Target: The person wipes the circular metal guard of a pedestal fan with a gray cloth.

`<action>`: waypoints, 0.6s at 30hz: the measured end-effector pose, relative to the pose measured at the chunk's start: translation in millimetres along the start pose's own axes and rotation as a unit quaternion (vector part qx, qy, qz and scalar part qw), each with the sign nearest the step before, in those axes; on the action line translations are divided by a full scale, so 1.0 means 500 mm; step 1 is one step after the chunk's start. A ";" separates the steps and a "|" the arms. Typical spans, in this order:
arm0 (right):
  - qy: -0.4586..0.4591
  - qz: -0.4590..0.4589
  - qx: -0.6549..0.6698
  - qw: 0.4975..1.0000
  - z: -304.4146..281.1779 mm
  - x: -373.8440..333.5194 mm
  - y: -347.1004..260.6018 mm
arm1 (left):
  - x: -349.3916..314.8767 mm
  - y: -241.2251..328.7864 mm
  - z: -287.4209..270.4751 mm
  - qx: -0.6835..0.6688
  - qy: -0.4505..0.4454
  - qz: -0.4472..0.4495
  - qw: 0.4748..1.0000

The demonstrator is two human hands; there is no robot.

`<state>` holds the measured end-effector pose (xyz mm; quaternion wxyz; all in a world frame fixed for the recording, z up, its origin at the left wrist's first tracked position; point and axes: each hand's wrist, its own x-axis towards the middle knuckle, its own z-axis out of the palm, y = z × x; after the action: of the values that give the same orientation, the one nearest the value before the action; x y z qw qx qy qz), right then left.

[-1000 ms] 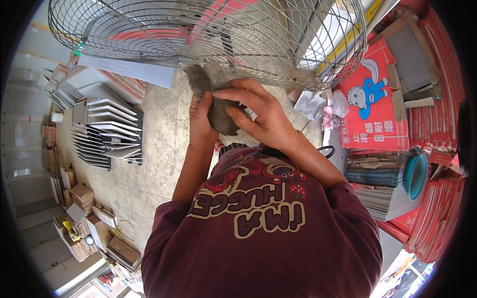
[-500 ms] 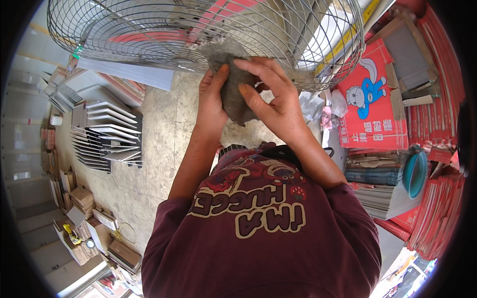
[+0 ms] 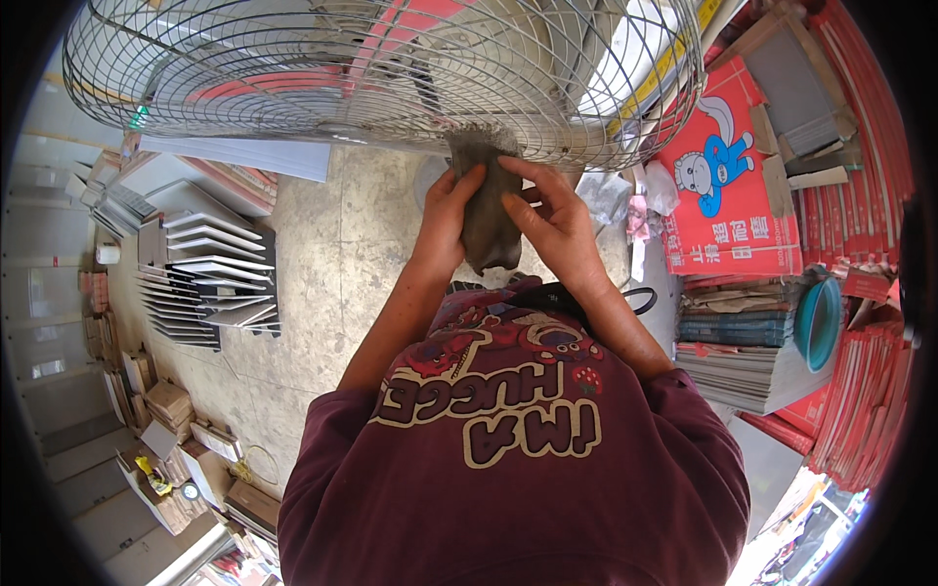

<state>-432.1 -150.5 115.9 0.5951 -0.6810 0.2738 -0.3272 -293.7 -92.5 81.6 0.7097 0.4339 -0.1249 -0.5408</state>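
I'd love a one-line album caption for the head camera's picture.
Left hand and right hand pinch a grey cloth beside a wire-caged fan, with red packages stacked to the right.

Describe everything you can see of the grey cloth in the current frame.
The grey cloth looks like soft, worn fabric, dark grey-brown, with a paler, fuzzy upper edge and an uneven lower one. Gathered into a long strip, it runs roughly up and down the picture, held between the left hand and the right hand. Its top overlaps the lower rim of the wire fan guard; whether they touch is unclear.
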 end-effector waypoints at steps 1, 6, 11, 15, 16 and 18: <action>-0.004 0.006 0.004 1.000 0.002 -0.001 0.005 | -0.003 -0.002 -0.004 0.005 0.005 -0.007 1.000; -0.056 -0.001 -0.006 0.998 0.016 0.000 0.015 | -0.026 -0.023 -0.048 -0.004 0.042 -0.009 0.999; -0.124 -0.045 0.011 0.991 0.033 0.006 -0.006 | -0.073 -0.006 -0.063 -0.031 0.065 0.028 0.997; -0.139 -0.167 -0.049 0.975 0.049 0.027 -0.051 | -0.085 0.021 -0.074 -0.024 0.041 0.121 0.992; -0.131 -0.208 -0.076 0.966 0.052 0.035 -0.065 | -0.084 0.029 -0.070 -0.021 0.030 0.152 0.988; -0.106 -0.269 -0.110 0.951 0.060 0.047 -0.093 | -0.076 0.054 -0.069 0.014 0.006 0.214 0.977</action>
<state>-394.5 -143.0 162.5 0.4318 -0.8213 0.0499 -0.3695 -268.2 -41.6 92.7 0.8035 0.4103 -0.2184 -0.3721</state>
